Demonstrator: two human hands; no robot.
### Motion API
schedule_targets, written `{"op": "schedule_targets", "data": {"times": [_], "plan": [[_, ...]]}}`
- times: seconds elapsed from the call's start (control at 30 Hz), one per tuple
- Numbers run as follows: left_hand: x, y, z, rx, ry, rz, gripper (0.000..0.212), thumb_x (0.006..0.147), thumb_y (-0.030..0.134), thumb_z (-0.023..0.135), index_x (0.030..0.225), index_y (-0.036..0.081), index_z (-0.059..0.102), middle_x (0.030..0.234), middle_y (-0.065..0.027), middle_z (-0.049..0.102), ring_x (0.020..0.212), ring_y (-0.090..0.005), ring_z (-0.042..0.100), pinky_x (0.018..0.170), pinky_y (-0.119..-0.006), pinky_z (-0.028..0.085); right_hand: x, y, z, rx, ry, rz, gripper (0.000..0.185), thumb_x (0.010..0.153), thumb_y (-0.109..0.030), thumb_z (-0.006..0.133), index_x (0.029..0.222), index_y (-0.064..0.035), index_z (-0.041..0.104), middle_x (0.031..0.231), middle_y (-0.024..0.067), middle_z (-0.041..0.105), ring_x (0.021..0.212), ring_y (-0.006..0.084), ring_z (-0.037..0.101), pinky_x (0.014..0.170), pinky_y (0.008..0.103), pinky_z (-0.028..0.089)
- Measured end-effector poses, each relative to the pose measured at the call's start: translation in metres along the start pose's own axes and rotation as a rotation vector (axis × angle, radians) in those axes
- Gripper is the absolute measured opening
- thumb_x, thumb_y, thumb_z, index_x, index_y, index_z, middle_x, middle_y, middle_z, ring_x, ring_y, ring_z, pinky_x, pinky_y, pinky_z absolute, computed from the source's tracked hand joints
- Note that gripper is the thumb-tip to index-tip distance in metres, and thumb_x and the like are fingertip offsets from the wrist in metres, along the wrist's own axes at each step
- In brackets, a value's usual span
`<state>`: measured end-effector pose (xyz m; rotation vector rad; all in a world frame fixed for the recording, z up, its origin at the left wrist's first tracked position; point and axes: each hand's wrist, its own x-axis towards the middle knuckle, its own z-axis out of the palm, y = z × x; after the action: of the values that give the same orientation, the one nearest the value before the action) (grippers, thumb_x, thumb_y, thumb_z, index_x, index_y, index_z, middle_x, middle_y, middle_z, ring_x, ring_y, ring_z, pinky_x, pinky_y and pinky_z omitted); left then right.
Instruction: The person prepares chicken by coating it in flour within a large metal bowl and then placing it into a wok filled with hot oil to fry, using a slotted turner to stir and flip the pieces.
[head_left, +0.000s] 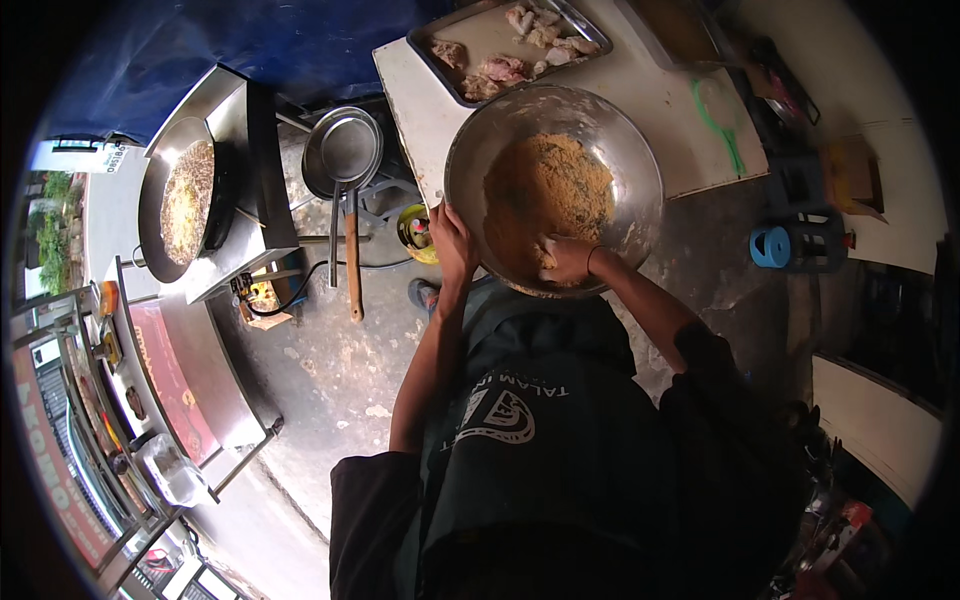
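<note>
A large steel mixing bowl (649, 165) stands at the table's near edge, with crumbly orange-tan coating (574, 180) spread inside it. My left hand (453, 244) grips the bowl's rim at its left side. Down in the near part of the bowl is my right hand (570, 259), its fingers in the coating and dusted pale; whether it holds a piece there is hidden. Behind the bowl, a metal tray (480, 34) carries several coated chicken pieces (504, 67).
At left a wok (150, 217) of bubbling oil sits on a steel stove. Two long-handled strainers (351, 150) lie between stove and table (420, 120). A green plastic handled item (724, 139) rests on the table's right part. A blue-topped item (770, 247) is farther right.
</note>
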<state>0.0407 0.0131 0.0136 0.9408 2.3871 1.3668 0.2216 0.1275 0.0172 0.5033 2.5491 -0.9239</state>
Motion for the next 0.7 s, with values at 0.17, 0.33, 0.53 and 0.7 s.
{"op": "schedule_targets", "data": {"times": [0.17, 0.33, 0.53, 0.7], "plan": [[-0.001, -0.002, -0.002, -0.005, -0.013, -0.004, 0.036, 0.092, 0.02, 0.027, 0.1, -0.005, 0.052, 0.093, -0.0262, 0.05, 0.087, -0.0407, 0.046, 0.077, -0.045, 0.037, -0.001, 0.045, -0.032, 0.331, -0.082, 0.042, 0.064, 0.073, -0.027, 0.061, 0.124, 0.0002, 0.036, 0.11, 0.024, 0.051, 0.097, 0.0349, 0.054, 0.083, 0.0392, 0.043], [-0.001, -0.01, 0.002, 0.025, 0.006, 0.022, 0.035, 0.092, 0.019, 0.027, 0.097, -0.006, 0.052, 0.091, -0.0259, 0.049, 0.085, -0.0407, 0.046, 0.077, -0.045, 0.037, -0.005, 0.031, -0.016, -0.217, 0.226, 0.545, 0.059, 0.075, -0.016, 0.051, 0.129, -0.0079, 0.029, 0.127, 0.0225, 0.037, 0.117, 0.0418, 0.036, 0.092, 0.0518, 0.033], [-0.002, 0.007, 0.001, -0.055, 0.016, 0.016, 0.038, 0.093, 0.024, 0.026, 0.091, -0.006, 0.049, 0.088, -0.0239, 0.046, 0.08, -0.0389, 0.044, 0.075, -0.043, 0.035, 0.026, 0.02, 0.041, 0.484, -0.019, 0.033, 0.059, 0.08, -0.026, 0.05, 0.13, -0.0067, 0.026, 0.135, 0.0228, 0.021, 0.119, 0.0468, 0.027, 0.093, 0.0544, 0.029], [-0.002, -0.004, 0.002, -0.001, 0.043, 0.008, 0.035, 0.092, 0.019, 0.028, 0.1, -0.006, 0.052, 0.092, -0.0265, 0.05, 0.086, -0.0416, 0.046, 0.076, -0.045, 0.037, 0.051, -0.003, 0.037, -0.061, 0.277, 0.108, 0.053, 0.08, -0.031, 0.044, 0.12, 0.0025, 0.037, 0.116, 0.0283, 0.043, 0.115, 0.0388, 0.038, 0.094, 0.0429, 0.033]]}}
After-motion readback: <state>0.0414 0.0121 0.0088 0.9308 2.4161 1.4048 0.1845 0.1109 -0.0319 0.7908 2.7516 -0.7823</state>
